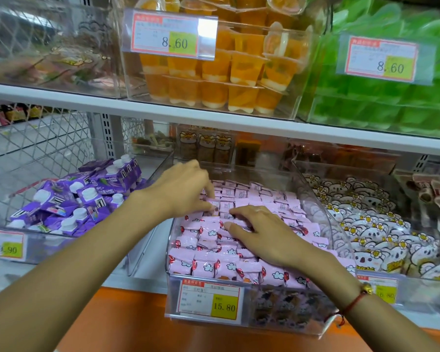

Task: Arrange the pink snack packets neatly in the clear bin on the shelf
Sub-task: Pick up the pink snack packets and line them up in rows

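Observation:
Several pink snack packets (221, 265) fill the clear bin (323, 207) at the middle of the lower shelf, in rough rows. My left hand (186, 189) reaches in from the left, its fingertips pinching packets near the bin's left middle. My right hand (262, 235) lies flat, palm down, on the packets at the bin's centre, fingers spread and pointing left. A red cord bracelet sits on the right wrist. A price tag (208, 299) reading 15.80 hangs on the bin's front.
Left of the bin, a clear bin of purple cartons (81, 201). To the right, a bin of koala-print packets (376, 232). The upper shelf (214, 118) overhangs closely, holding orange jelly cups (229, 80) and green packs (391, 105).

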